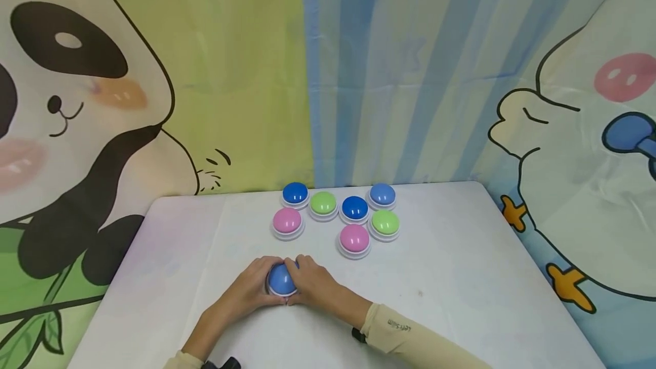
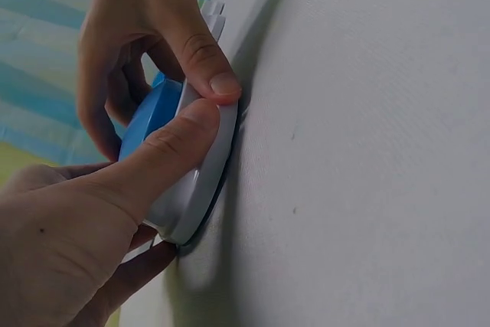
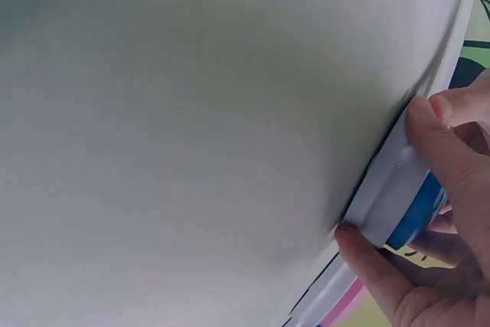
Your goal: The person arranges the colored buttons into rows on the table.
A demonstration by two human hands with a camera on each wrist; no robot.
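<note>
Both hands hold a light-blue dome push button (image 1: pixel 281 279) with a round white base, near the front middle of the table. My left hand (image 1: pixel 252 285) grips its left side, and my right hand (image 1: pixel 314 285) grips its right side. In the left wrist view the two thumbs meet at the near edge of the white base (image 2: pixel 200 178), which is low against the tabletop. The right wrist view shows the right hand (image 3: pixel 459 181) with thumb and fingers spread along the base rim, the blue dome (image 3: pixel 417 210) partly hidden behind them.
Beyond the hands stands a group of similar buttons: pink ones (image 1: pixel 355 238) (image 1: pixel 287 221), green ones (image 1: pixel 323 203) (image 1: pixel 385 222), and blue ones (image 1: pixel 295 193) (image 1: pixel 355 208) (image 1: pixel 382 194). The white table (image 1: pixel 461 278) ends at a cartoon-printed curtain (image 1: pixel 246 101).
</note>
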